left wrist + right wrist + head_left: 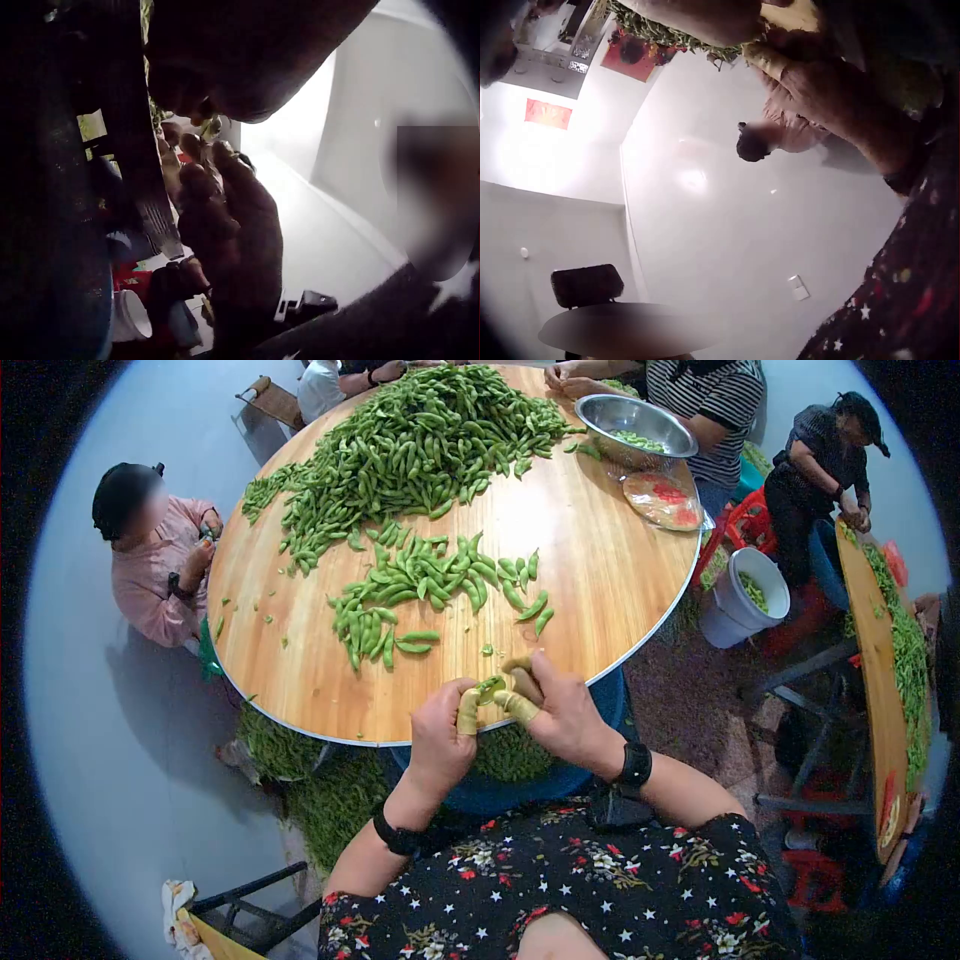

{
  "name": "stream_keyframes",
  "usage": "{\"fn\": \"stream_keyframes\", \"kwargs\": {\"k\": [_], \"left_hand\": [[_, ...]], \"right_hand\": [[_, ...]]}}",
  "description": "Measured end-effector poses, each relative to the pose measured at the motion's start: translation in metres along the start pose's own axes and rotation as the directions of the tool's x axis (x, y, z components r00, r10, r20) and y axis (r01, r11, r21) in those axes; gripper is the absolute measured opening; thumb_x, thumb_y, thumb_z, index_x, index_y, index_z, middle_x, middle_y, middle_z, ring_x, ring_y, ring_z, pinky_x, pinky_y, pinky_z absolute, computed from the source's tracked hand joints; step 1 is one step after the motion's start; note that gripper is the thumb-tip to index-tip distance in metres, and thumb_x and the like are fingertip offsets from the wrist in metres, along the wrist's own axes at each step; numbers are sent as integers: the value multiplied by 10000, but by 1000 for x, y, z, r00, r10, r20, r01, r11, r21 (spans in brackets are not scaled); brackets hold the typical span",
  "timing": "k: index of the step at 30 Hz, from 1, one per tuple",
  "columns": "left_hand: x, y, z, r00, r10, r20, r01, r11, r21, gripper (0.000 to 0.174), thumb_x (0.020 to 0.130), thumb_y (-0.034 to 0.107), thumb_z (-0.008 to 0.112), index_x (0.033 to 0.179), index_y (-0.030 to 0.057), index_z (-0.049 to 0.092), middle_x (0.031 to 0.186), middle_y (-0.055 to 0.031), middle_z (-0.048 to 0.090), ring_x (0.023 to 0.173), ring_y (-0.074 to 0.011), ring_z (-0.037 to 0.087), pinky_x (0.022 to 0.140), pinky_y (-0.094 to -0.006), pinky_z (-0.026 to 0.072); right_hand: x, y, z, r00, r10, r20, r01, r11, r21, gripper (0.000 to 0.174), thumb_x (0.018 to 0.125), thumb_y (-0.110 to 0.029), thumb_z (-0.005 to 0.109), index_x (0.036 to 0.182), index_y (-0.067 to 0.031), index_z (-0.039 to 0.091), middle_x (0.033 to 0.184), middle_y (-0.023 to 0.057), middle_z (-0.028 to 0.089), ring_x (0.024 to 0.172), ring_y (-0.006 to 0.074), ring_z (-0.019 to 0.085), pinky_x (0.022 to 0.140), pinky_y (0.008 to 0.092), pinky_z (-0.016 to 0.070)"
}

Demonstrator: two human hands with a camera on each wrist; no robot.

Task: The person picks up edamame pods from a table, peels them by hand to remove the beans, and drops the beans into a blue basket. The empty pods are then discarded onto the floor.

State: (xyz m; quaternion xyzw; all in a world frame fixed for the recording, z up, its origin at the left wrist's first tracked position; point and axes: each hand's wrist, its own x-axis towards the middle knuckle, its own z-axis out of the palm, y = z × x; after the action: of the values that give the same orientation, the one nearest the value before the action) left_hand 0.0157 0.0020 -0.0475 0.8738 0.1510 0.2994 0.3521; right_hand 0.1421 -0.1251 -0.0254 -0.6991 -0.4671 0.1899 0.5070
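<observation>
At the near edge of the round wooden table [600, 560], both hands meet around a green pod [488, 686]. My left hand [445, 730] pinches it from the left, with a yellowish cover on the thumb. From the right, my right hand [565, 710] has its covered thumb and fingers curled at the pod's other side. Loose green pods [430, 575] lie beyond the hands, and a large heap of pods [420, 440] rises farther back. In the left wrist view, the right hand [232, 217] is dark; in the right wrist view, the left hand [832, 97] shows its covered thumb.
A metal bowl [635, 432] and a plastic-wrapped plate [662, 500] stand at the table's back right. Under the near edge is a blue tub [610, 710]. A white bucket [745, 598] stands right. Several people sit or stand around, one in pink [160, 570] at left.
</observation>
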Motion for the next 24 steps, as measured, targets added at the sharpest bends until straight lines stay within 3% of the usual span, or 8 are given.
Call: {"fn": "stream_keyframes", "kwargs": {"k": [8, 10, 12, 13, 15, 18, 22, 24], "left_hand": [[-1, 17, -11, 987, -104, 121, 120, 983, -136, 178, 929, 139, 506, 985, -13, 580, 839, -185, 616, 770, -341, 625, 665, -368, 485], [-2, 16, -11, 978, -137, 154, 161, 975, -152, 182, 933, 142, 503, 984, -15, 580, 848, -187, 616, 771, -339, 625, 670, -369, 485], [-4, 13, -11, 969, -160, 188, 203, 951, -235, 194, 964, 172, 484, 1021, 6, 568, 766, -109, 586, 646, -230, 579, 585, -313, 452], [-4, 11, -12, 968, -161, 191, 205, 950, -234, 194, 964, 172, 484, 1021, 6, 568, 766, -109, 586, 646, -230, 579, 585, -313, 452], [-4, 10, -14, 806, -391, 443, 588, 455, -669, 209, 992, 214, 460, 1075, 40, 543, 699, 0, 488, 564, -94, 448, 515, -233, 367], [-6, 7, -12, 812, -339, 474, 576, 337, -745, 212, 1005, 237, 442, 1116, 72, 517, 692, 66, 394, 561, -25, 333, 496, -185, 286], [-9, 5, -12, 815, -375, 442, 567, 356, -742, 231, 998, 243, 454, 1086, 49, 541, 696, 36, 456, 559, -53, 396, 503, -205, 330], [-8, 4, -11, 938, -269, 217, 340, 833, -438, 249, 991, 242, 459, 1056, 27, 565, 707, 11, 509, 579, -73, 455, 512, -221, 361]], "right_hand": [[8, 5, -4, 963, -271, -6, 269, 958, -99, 229, 794, -29, 657, 1000, 9, 563, 749, 148, 566, 644, 242, 587, 591, 314, 463], [6, 1, 0, 972, -228, -54, 226, 973, -41, 206, 799, -41, 655, 962, 13, 541, 762, 161, 568, 673, 271, 594, 596, 331, 463], [4, -2, 1, 978, -183, -98, 186, 982, 18, 193, 804, -54, 653, 923, 16, 519, 775, 173, 570, 702, 301, 600, 601, 347, 462], [4, -2, 1, 994, -62, -87, 71, 992, 108, 208, 803, -58, 673, 953, 1, 541, 784, 129, 590, 711, 217, 600, 617, 308, 471], [4, -2, 1, 996, 58, -65, -44, 980, 194, 226, 803, -62, 693, 983, -14, 564, 794, 86, 611, 719, 132, 599, 634, 269, 479], [3, -1, 1, 998, 9, -57, 4, 976, 218, 218, 805, -79, 711, 964, -22, 574, 801, 54, 614, 720, 95, 572, 629, 263, 473], [3, 3, 6, 992, -89, -87, 99, 988, 121, 198, 805, -92, 717, 936, -20, 587, 776, 48, 599, 707, 103, 558, 632, 262, 466], [4, 3, 6, 982, -157, -103, 165, 983, 81, 195, 810, -109, 715, 930, -19, 591, 760, 43, 592, 691, 109, 554, 624, 263, 462]]}}
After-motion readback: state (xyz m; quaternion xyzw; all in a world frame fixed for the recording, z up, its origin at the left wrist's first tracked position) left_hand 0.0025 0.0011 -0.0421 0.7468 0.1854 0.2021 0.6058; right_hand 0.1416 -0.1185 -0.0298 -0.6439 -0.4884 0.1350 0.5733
